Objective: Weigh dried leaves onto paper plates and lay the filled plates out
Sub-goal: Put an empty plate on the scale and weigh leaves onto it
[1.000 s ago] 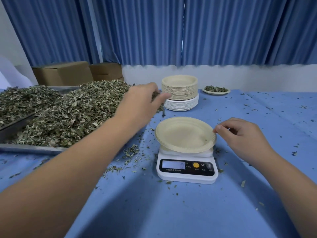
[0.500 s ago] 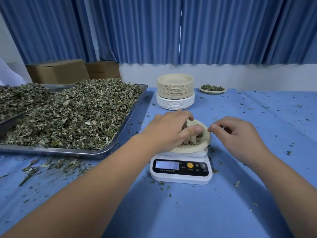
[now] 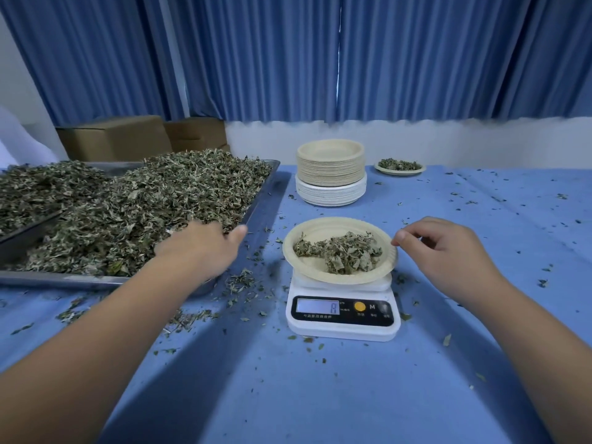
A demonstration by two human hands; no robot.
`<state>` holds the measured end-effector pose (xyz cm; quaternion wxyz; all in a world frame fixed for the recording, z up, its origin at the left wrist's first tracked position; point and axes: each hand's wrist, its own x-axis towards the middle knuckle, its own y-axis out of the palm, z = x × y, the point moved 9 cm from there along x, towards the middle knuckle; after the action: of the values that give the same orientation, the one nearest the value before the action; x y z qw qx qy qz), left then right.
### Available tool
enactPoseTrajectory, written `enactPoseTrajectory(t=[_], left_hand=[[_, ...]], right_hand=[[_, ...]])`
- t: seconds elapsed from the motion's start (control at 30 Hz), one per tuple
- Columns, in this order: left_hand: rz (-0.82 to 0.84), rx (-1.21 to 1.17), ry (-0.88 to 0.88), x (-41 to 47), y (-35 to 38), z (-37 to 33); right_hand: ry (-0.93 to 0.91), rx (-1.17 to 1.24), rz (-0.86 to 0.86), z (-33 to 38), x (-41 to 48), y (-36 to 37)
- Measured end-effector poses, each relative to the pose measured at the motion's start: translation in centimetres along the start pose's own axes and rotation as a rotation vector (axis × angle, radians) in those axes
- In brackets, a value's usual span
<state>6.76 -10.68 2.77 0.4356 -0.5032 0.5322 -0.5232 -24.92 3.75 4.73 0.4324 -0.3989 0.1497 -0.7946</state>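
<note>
A beige paper plate sits on a white kitchen scale at the table's middle. A small heap of dried leaves lies in the plate, and the display shows 8. My right hand is at the plate's right rim, fingers curled, its thumb and forefinger tips pinching the edge. My left hand lies palm down on the leaf pile at the near right corner of the metal tray. Its thumb is straight and its fingertips are hidden in the leaves.
A stack of unused plates stands behind the scale. One filled plate lies at the back right. A second tray of leaves is at far left, with cardboard boxes behind. Leaf crumbs litter the blue cloth.
My left hand brought a handful of leaves from the tray, dropped it on the plate and went back left to the tray. The scale reading rose from 0 to 8. My right hand stayed at the rim.
</note>
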Motion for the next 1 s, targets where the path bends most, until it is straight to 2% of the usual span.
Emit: enactPoseTrajectory(t=[0.07, 0.13, 0.27, 0.33, 0.4, 0.5, 0.57, 0.73, 1.0], left_hand=[[0.172, 0.038, -0.036, -0.3, 2.1, 0.7], [0.203, -0.008, 0.000, -0.4, 2.8, 0.4], [0.032, -0.209, 0.058, -0.3, 0.6, 0.1], [-0.045, -0.189, 0.047, -0.2, -0.7, 0.6], [-0.036, -0.136, 0.048, -0.3, -0.8, 0.7], [0.093, -0.112, 0.067, -0.8, 1.1, 0.2], [0.116, -0.121, 0.087, -1.2, 2.2, -0.1], [-0.035, -0.022, 0.110, -2.6, 2.1, 0.0], [-0.192, -0.080, 0.181, -3.7, 0.5, 0.3]], right_hand=[[-0.001, -0.005, 0.000, 0.0, 0.0, 0.0], [-0.006, -0.006, -0.004, 0.0, 0.0, 0.0], [-0.003, 0.013, -0.003, -0.1, 0.0, 0.0], [0.001, 0.015, -0.002, -0.2, 0.0, 0.0], [0.004, 0.014, -0.005, -0.2, 0.0, 0.0], [0.003, 0.018, -0.002, -0.2, 0.0, 0.0], [0.005, 0.019, 0.001, -0.2, 0.0, 0.1], [0.001, 0.027, -0.006, -0.2, 0.0, 0.0], [-0.002, 0.031, 0.000, 0.0, -0.1, 0.1]])
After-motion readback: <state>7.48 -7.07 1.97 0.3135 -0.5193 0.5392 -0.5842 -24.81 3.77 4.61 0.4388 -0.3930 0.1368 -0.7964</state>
